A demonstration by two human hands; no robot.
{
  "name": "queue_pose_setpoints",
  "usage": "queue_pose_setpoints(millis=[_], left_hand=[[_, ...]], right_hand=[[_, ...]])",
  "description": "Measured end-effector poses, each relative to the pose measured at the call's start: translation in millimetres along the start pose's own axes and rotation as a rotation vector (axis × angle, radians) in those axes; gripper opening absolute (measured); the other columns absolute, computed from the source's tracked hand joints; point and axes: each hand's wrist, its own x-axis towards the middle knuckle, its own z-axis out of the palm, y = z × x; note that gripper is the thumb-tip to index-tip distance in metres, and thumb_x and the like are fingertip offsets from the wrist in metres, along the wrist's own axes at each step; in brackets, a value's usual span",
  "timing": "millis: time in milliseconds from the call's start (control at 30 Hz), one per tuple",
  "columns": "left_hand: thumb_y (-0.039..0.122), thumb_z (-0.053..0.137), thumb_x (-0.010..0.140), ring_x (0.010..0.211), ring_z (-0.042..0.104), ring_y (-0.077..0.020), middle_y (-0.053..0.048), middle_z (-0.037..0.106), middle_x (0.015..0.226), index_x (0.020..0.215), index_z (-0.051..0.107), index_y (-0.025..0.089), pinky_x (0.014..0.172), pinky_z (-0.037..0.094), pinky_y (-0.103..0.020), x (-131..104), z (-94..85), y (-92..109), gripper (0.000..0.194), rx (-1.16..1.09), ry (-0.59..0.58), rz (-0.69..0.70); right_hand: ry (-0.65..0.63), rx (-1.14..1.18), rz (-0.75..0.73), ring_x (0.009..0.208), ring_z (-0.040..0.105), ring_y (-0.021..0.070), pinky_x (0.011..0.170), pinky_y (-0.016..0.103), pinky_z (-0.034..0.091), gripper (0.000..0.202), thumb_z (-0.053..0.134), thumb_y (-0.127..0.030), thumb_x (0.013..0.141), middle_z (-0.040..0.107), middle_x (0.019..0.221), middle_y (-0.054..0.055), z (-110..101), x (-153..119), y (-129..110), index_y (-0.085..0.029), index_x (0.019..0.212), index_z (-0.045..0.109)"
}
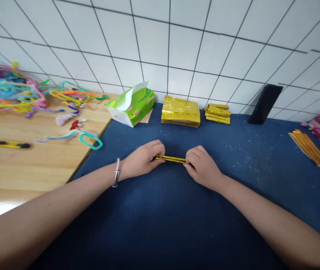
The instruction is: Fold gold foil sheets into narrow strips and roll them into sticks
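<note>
Both my hands grip one narrow, shiny gold strip of folded foil paper [174, 159], held level just above or on the dark blue table surface [160, 217]. At its left end, my left hand [147, 155] is closed with thumb and fingers pinching it; a silver bangle [116, 173] circles that wrist. My right hand [203, 167] closes round the strip's right end in the same way. Only the middle of the strip shows; its ends are hidden in my fingers. Beyond my hands lies a stack of gold foil sheets [181, 111], with folded gold strips [217, 114] beside it.
A green tissue pack [134, 105] sits at the back. A black phone-like slab [265, 104] leans on the tiled wall [151, 41]. More flat gold strips [308, 147] lie right. On the wooden surface [50, 165] are tangled coloured pipe cleaners [8, 88] and a yellow utility knife [5, 144].
</note>
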Motion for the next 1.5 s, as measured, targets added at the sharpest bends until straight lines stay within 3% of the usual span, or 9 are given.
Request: queue_pose_setpoints(millis=[167, 300, 600, 733, 900, 1067, 1333, 1500], left_hand=[[0.02, 0.053, 0.082, 0.087, 0.051, -0.0135, -0.004, 0.055, 0.095, 0.073, 0.044, 0.017, 0.078, 0.042, -0.029, -1, 2.7, 4, 0.013, -0.059, -0.011, 0.075], [0.026, 0.055, 0.083, 0.082, 0.053, -0.0137, -0.003, 0.058, 0.086, 0.073, 0.048, 0.016, 0.077, 0.043, -0.029, -3, 5.1, 6, 0.015, -0.01, -0.019, 0.096], [0.025, 0.049, 0.087, 0.082, 0.053, -0.0149, -0.005, 0.059, 0.082, 0.072, 0.051, 0.017, 0.075, 0.044, -0.03, -6, 15.1, 11, 0.017, 0.173, 0.086, 0.189], [0.027, 0.049, 0.088, 0.081, 0.053, -0.0153, -0.004, 0.059, 0.081, 0.075, 0.053, 0.017, 0.074, 0.044, -0.029, -7, 23.0, 16, 0.017, 0.211, 0.129, 0.253], [0.035, 0.055, 0.084, 0.077, 0.054, -0.0136, -0.002, 0.059, 0.081, 0.082, 0.055, 0.018, 0.071, 0.045, -0.027, -7, 27.9, 13, 0.016, 0.137, 0.174, 0.142], [0.032, 0.058, 0.082, 0.076, 0.056, -0.0107, -0.001, 0.062, 0.09, 0.079, 0.056, 0.018, 0.069, 0.046, -0.024, -6, 26.8, 9, 0.015, -0.059, 0.204, 0.06], [0.03, 0.062, 0.079, 0.08, 0.06, -0.0126, -0.002, 0.065, 0.085, 0.072, 0.06, 0.018, 0.074, 0.047, -0.027, -7, 22.0, 11, 0.014, -0.112, 0.269, 0.046], [0.033, 0.061, 0.079, 0.072, 0.06, -0.0116, 0.0, 0.065, 0.08, 0.078, 0.056, 0.019, 0.066, 0.047, -0.024, -8, 22.3, 11, 0.015, -0.107, 0.28, -0.064]], right_hand=[[0.012, -0.092, -0.063, 0.086, 0.045, 0.0197, 0.079, 0.036, 0.036, 0.012, 0.041, -0.013, 0.085, 0.055, 0.088, 0.008, -1, -6, 0, -0.017, 0.08, 0.052], [0.052, -0.124, -0.084, 0.089, 0.044, 0.02, 0.079, 0.036, 0.035, 0.012, 0.041, -0.013, 0.086, 0.055, 0.09, 0.008, 0, -9, 0, -0.016, 0.083, 0.053], [0.086, -0.232, -0.065, 0.087, 0.045, 0.0196, 0.078, 0.033, 0.033, 0.013, 0.048, -0.024, 0.088, 0.055, 0.091, 0.009, 6, -14, -8, -0.014, 0.093, 0.055], [0.115, -0.257, -0.124, 0.086, 0.044, 0.0192, 0.075, 0.033, 0.031, 0.017, 0.045, -0.026, 0.09, 0.057, 0.089, 0.008, 6, -17, -8, -0.016, 0.095, 0.058], [0.205, -0.231, -0.127, 0.082, 0.044, 0.0175, 0.073, 0.032, 0.029, 0.019, 0.043, -0.02, 0.09, 0.058, 0.085, 0.005, 6, -20, -1, -0.018, 0.088, 0.062], [0.269, -0.163, -0.084, 0.081, 0.044, 0.0169, 0.074, 0.032, 0.03, 0.018, 0.045, -0.021, 0.089, 0.059, 0.085, 0.005, 7, -20, 4, -0.017, 0.087, 0.063], [0.26, -0.11, -0.062, 0.082, 0.046, 0.0172, 0.074, 0.032, 0.031, 0.019, 0.045, -0.024, 0.09, 0.06, 0.087, 0.006, 8, -18, 5, -0.017, 0.092, 0.063], [0.247, -0.115, -0.072, 0.083, 0.046, 0.0174, 0.075, 0.033, 0.031, 0.02, 0.044, -0.023, 0.09, 0.06, 0.088, 0.006, 6, -18, 4, -0.017, 0.092, 0.063]])
